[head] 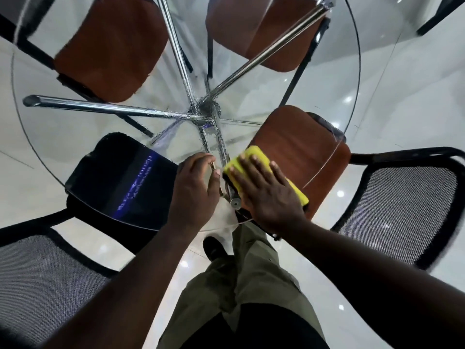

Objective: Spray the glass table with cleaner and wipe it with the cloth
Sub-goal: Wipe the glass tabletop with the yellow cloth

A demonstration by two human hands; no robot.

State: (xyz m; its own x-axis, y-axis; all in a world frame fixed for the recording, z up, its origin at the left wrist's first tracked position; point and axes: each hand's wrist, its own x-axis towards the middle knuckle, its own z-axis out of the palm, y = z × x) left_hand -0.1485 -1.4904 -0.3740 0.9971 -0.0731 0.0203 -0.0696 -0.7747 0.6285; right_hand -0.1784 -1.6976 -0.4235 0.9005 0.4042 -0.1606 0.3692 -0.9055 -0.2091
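A round glass table (75, 137) fills the view, with chrome legs (120, 108) crossing beneath it. Fine spray droplets speckle the glass around the centre hub (208, 109). A folded yellow cloth (254, 157) lies on the glass near the front edge. My right hand (264, 190) presses flat on the cloth with straight, spread fingers. Just to its left, my left hand (193, 187) rests on the glass with loosely curled fingers and holds nothing that I can see. No spray bottle is in view.
Brown-seated chairs (110, 49) stand tucked under the table at the back and the right. A black seat (120, 177) sits under the front left. Mesh chair backs (402, 215) flank me on both sides. A glossy white tiled floor (415, 84) lies below.
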